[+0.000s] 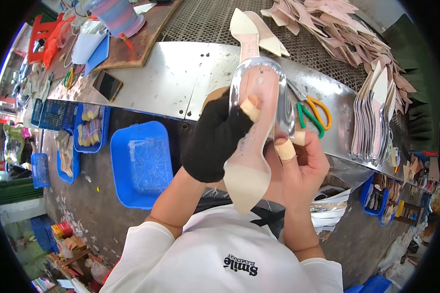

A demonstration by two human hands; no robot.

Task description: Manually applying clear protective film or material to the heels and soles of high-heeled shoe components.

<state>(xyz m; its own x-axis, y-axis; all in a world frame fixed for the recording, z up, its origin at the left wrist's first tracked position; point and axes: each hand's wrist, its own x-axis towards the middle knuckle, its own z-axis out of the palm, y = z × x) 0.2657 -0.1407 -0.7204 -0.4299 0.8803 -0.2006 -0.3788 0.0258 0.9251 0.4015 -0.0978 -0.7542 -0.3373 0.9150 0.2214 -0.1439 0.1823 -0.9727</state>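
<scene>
A pink shoe insole (252,141) with a cream pointed toe is held up in front of me, toe toward my body. Around its heel end bends a shiny silver strip (285,105). My left hand (215,134), in a black glove with a taped thumb, is closed on the insole's left edge, thumb pressed on top. My right hand (303,156), bare with tape on its thumb and forefinger, pinches the lower right end of the silver strip beside the insole. Past the heel, another insole (248,41) with a cream tip lies on the worktop.
Scissors (313,112) with orange and green handles lie on the metal worktop (181,63). A stack of insoles (369,117) stands at right, below a pile of pink pieces (337,29). A phone (107,85) lies at left. A blue basin (142,166) sits below the worktop edge.
</scene>
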